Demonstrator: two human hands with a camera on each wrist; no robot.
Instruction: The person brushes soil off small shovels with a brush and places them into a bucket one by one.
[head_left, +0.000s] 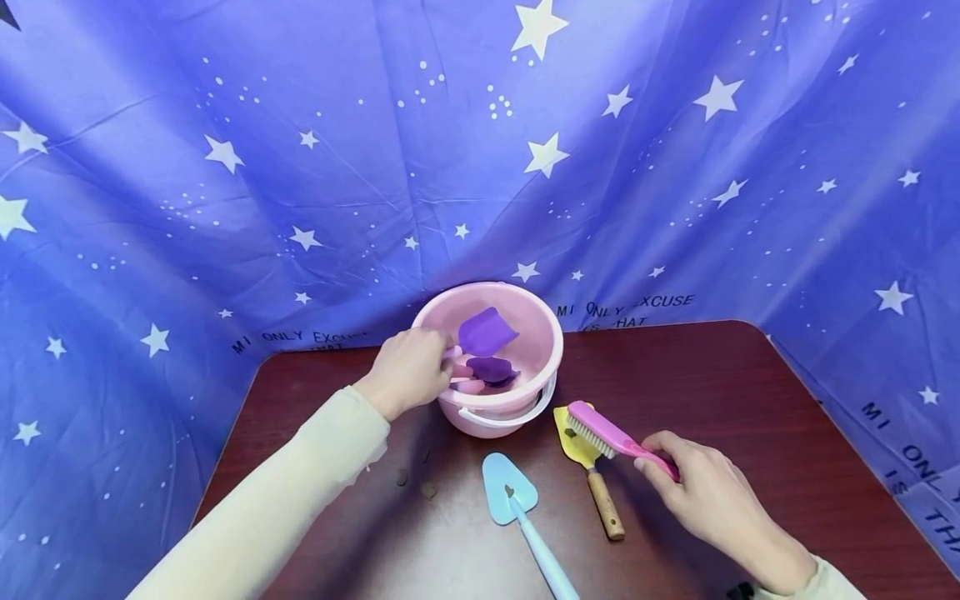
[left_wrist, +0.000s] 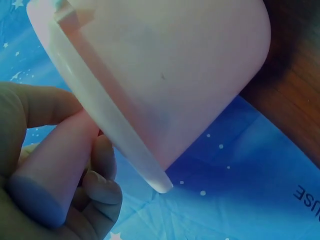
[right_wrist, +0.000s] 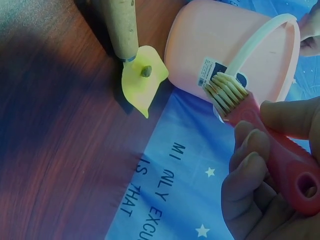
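Observation:
A pink bucket with a white handle stands at the back of the table. At its left rim my left hand grips the lilac-pink handle of a small purple shovel, whose blade is over the bucket's inside. Lower in the bucket lies a darker purple piece beside pink handles. My right hand holds a pink brush by its handle, bristles facing down. In the head view the bristles overlap a yellow trowel with a wooden handle; a small brown lump sits on its blade.
A light blue shovel lies in front of the bucket, a brown bit on its blade. Several small dark bits are scattered left of it on the brown table. A blue star-patterned cloth hangs close behind the table.

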